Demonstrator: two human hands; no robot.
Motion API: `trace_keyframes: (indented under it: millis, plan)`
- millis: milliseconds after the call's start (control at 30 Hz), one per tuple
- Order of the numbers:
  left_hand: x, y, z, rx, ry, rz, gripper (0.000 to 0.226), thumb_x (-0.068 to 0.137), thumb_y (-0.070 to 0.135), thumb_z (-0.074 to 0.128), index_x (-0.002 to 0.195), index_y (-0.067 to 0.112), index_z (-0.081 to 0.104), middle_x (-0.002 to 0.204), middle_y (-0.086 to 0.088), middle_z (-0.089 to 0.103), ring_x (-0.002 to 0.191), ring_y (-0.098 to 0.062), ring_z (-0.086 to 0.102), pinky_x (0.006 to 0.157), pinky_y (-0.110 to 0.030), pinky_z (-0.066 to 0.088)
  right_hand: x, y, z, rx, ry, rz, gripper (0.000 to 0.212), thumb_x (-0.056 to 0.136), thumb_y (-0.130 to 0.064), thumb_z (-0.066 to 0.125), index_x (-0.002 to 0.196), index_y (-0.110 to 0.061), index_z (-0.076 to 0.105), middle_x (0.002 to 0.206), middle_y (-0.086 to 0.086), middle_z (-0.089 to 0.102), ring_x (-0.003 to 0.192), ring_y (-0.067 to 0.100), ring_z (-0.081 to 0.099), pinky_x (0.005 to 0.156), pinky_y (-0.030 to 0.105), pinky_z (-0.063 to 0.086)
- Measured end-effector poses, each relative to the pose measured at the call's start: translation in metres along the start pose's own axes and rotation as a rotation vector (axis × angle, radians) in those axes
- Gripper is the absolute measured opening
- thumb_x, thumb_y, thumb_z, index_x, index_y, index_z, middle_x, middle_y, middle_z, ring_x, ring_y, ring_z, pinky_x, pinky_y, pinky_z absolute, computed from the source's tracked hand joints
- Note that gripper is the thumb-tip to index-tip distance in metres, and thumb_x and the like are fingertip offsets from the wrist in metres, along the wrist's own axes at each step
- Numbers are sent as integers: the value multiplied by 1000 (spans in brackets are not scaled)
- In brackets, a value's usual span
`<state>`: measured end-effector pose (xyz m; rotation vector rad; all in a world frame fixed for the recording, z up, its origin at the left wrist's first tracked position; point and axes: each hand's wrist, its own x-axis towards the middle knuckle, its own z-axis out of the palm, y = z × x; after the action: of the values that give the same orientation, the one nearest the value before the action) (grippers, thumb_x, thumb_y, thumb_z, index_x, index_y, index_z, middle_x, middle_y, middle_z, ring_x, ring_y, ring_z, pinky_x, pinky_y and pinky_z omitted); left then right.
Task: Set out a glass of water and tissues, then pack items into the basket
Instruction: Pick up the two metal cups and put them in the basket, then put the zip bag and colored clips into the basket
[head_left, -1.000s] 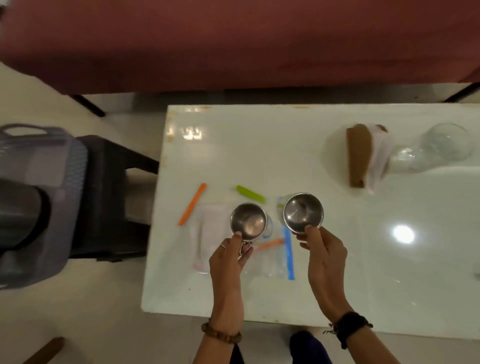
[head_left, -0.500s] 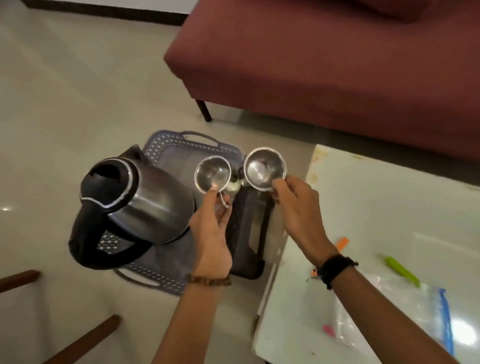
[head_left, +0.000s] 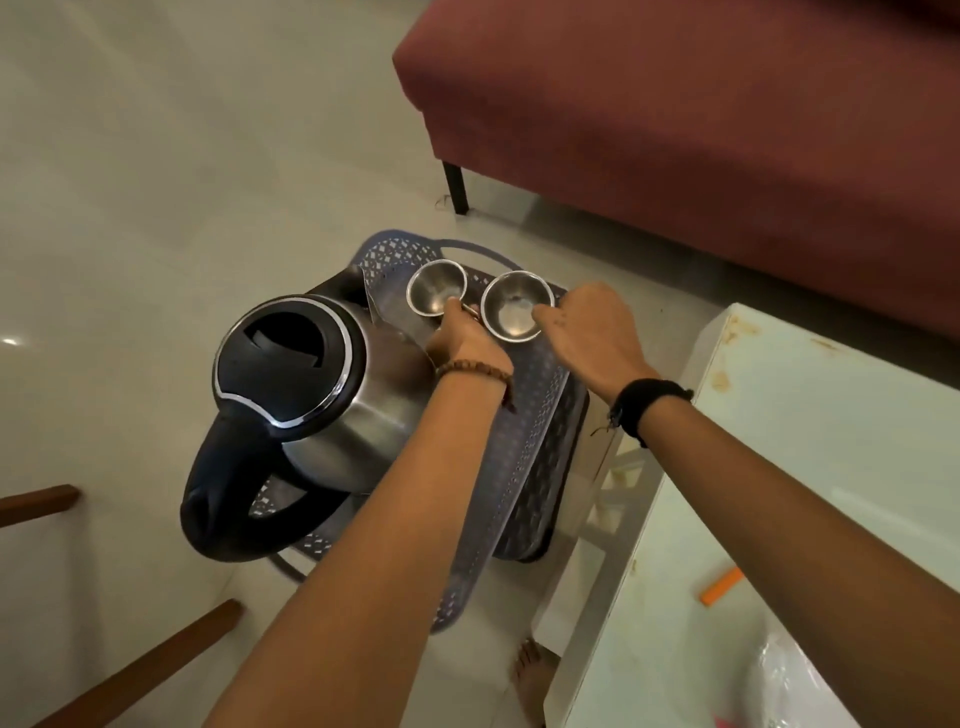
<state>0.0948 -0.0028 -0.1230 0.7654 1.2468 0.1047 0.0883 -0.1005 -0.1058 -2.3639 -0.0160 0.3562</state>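
Observation:
A grey-blue perforated plastic basket sits on a dark stool beside the white table. A steel electric kettle with a black lid and handle stands in its left half. My left hand grips the handle of a small steel cup at the basket's far end. My right hand holds a second steel cup by its rim, right next to the first. Both cups are upright and look empty, low inside the basket.
A maroon sofa stands behind the basket. The white table at right carries an orange strip and a clear plastic bag. Brown wooden legs cross the tiled floor at lower left. My bare foot is below the basket.
I turned from the table to the basket, carrying both steel cups. They have gone from above the basket down into its far end, past the kettle.

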Motion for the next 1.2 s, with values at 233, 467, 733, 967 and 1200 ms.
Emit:
trace_keyframes:
  millis: [233,467,733,967,1200]
  plan:
    - [19,4,5,57,111,99,34,89,18,58,111,-7,60,118,-19,64,109,-29,61,89,-34,50,11,-9,14,-223,-36,32,30,91,-17,46,63,-6,45,84,15,45,76,25,43,62,29,33]
    - [19,-3,-5,175,70,187,22,95,11,46,86,2,63,80,-6,60,90,-22,55,88,-32,47,13,-6,26,-259,-37,53,23,93,-12,46,100,4,60,112,24,59,100,35,56,73,35,42]
    - [-28,-30,-20,535,-18,536,37,94,8,44,131,5,41,139,-12,43,121,-21,47,104,-28,38,-7,2,4,-172,125,-96,17,94,-6,43,92,1,59,107,22,59,89,34,58,67,31,36]
    - [-128,-138,-51,796,-409,948,29,92,6,50,118,18,51,121,1,55,111,-5,52,96,-15,43,-101,73,-60,34,256,-69,18,94,-14,47,103,-9,63,105,9,64,85,15,56,72,18,36]
    - [-216,-294,-93,1109,-810,774,33,95,19,45,123,35,42,125,24,45,120,-1,47,101,-7,33,-237,222,-123,95,229,259,21,92,-8,49,100,-17,66,104,-2,66,80,10,59,69,16,39]
